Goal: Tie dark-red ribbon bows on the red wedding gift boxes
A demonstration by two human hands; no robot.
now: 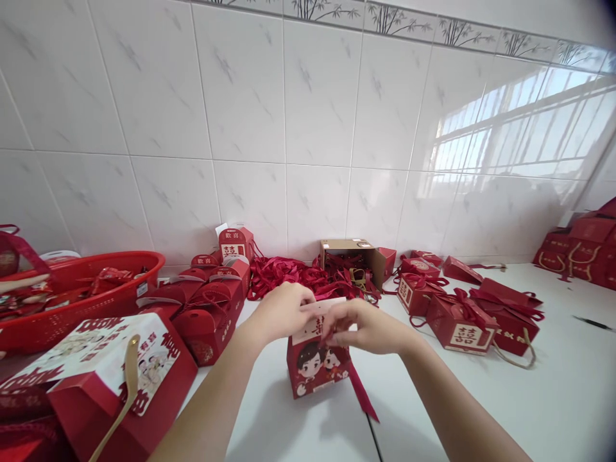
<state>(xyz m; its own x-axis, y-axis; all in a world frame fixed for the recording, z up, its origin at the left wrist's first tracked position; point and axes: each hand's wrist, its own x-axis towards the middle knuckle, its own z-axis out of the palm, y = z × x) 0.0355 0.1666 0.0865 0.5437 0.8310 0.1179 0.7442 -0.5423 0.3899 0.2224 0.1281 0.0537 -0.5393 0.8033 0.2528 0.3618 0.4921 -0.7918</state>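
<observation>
A small red gift box (315, 369) with a cartoon couple printed on its front stands on the white table (553, 410) in front of me. My left hand (282, 311) is closed over the box's top flap. My right hand (368, 327) pinches a dark red ribbon (362, 393) at the top of the box; the ribbon's loose end hangs down the box's right side onto the table. Both hands meet above the box and hide its top.
A red plastic basket (81, 292) with items stands at the left. A large red box with a gold handle (115, 378) lies front left. More red boxes (459, 317) sit at the right, a ribbon pile (289, 273) and open cardboard box (353, 256) against the tiled wall.
</observation>
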